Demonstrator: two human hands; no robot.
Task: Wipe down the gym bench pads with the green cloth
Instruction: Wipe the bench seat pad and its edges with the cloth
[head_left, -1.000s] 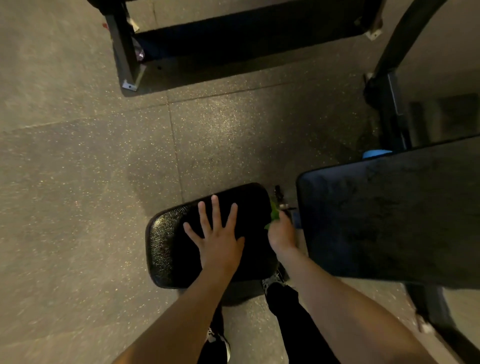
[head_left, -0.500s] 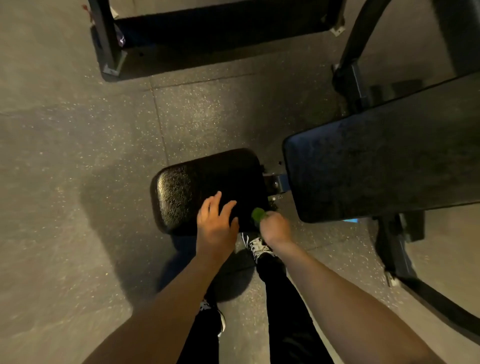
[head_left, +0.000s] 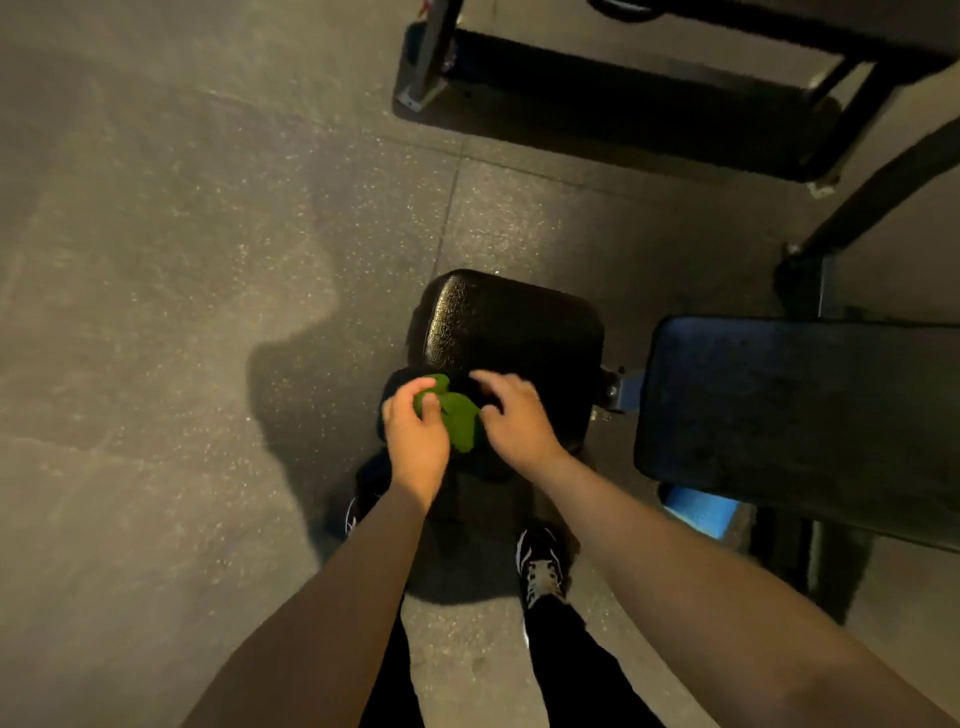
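We look down on a small black seat pad (head_left: 511, 325) of a gym bench, and both of our hands meet over its near edge. The green cloth (head_left: 457, 418) lies bunched there, on the near edge of the seat pad toward its left corner, and it hangs a little over the side. Our left hand (head_left: 415, 436) holds the cloth from the left, with its fingers (head_left: 427, 402) curled down and pinching the upper fold of the cloth against the thumb. Our right hand (head_left: 514, 415) sits just beside the cloth on its right; its fingers are loosely curled over the pad and its thumb touches the cloth's right edge, but we cannot tell whether it truly grips the cloth. To the right of the seat pad, across a short metal joint (head_left: 615, 389), lies the long black back pad (head_left: 800, 410), apart from both hands. Under the back pad's near left corner a bright blue part (head_left: 701, 512) shows. Below our arms we see black trousers and a dark shoe (head_left: 543, 566) with pale laces on the speckled grey floor (head_left: 182, 260). At the far edge of the floor stands a dark metal frame (head_left: 649, 88).
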